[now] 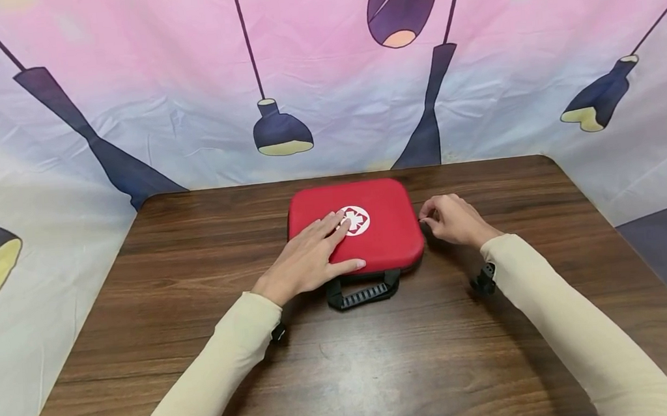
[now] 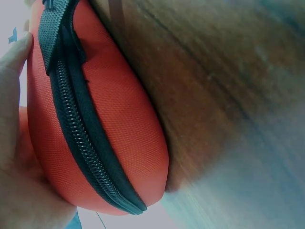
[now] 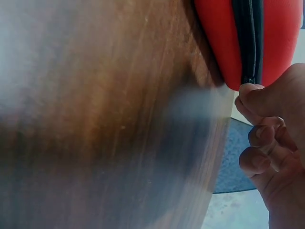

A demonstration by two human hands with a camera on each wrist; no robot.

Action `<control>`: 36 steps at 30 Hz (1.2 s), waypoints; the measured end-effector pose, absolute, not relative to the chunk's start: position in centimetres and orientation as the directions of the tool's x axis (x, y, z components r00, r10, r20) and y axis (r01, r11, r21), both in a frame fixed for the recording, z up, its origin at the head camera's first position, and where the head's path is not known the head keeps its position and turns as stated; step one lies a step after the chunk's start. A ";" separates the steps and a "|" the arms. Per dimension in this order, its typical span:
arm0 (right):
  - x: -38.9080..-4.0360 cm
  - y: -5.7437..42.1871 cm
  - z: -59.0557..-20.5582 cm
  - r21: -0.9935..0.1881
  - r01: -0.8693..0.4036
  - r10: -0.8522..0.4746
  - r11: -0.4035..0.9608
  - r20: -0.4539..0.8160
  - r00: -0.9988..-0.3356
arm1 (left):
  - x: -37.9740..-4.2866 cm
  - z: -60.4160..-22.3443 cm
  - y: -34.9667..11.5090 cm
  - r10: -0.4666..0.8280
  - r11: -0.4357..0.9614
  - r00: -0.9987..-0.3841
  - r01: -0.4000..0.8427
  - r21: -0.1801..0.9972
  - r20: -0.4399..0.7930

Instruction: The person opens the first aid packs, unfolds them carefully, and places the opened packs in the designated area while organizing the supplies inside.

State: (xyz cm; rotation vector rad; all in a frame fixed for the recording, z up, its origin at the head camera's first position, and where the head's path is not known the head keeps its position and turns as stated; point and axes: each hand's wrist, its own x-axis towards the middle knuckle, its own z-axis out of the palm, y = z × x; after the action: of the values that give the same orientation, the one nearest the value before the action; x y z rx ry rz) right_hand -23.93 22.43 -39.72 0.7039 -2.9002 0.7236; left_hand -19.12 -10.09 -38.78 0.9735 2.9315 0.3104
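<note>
A red first-aid case [image 1: 392, 246] with a white cross emblem lies flat on the table, its black carry handle [image 1: 365, 295] toward me. My left hand [image 1: 305, 257] rests on the lid with fingers spread and extended, the tips over the emblem. At the case's right side, my right hand [image 1: 455, 220] pinches the zipper pull between thumb and index finger. The pull itself is mostly hidden by those fingers; the black zipper [image 3: 249, 43] runs up from them in the right wrist view. In the left wrist view, the zipper teeth [image 2: 78, 131] along the front left look closed.
The dark wooden table [image 1: 347, 377] extends around the case on every side. Behind its far edge hangs a fabric backdrop [image 1: 198, 134] printed with lamps. Black wrist straps with small devices [image 1: 483, 280] sit at both cuffs.
</note>
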 end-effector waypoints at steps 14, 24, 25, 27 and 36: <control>-21.3 22.8 -39.6 -0.407 -0.471 -0.427 0.783 0.198 -0.882 | -20.1 -38.7 -9.8 0.589 0.788 -0.808 0.578 0.213 0.014; -19.1 22.6 -40.1 -0.446 -0.466 -0.421 0.764 0.204 -0.884 | -20.4 -38.8 -10.1 0.579 0.793 -0.815 0.568 0.220 0.014; -18.9 22.6 -40.1 -0.450 -0.466 -0.418 0.762 0.209 -0.884 | -20.4 -38.8 -10.1 0.579 0.793 -0.815 0.568 0.222 0.015; -18.5 22.4 -40.2 -0.453 -0.469 -0.417 0.758 0.216 -0.883 | -20.4 -38.8 -10.1 0.579 0.792 -0.815 0.567 0.225 0.014; -17.1 21.9 -40.5 -0.503 -0.454 -0.398 0.735 0.223 -0.890 | -20.4 -38.8 -10.2 0.576 0.795 -0.818 0.562 0.227 0.007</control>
State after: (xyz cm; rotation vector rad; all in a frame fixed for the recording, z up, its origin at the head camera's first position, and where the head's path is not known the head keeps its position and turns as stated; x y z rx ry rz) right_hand -17.14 21.86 -40.52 0.6973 -2.8322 0.8605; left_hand -20.36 -10.16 -38.76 0.9253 2.9178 0.3390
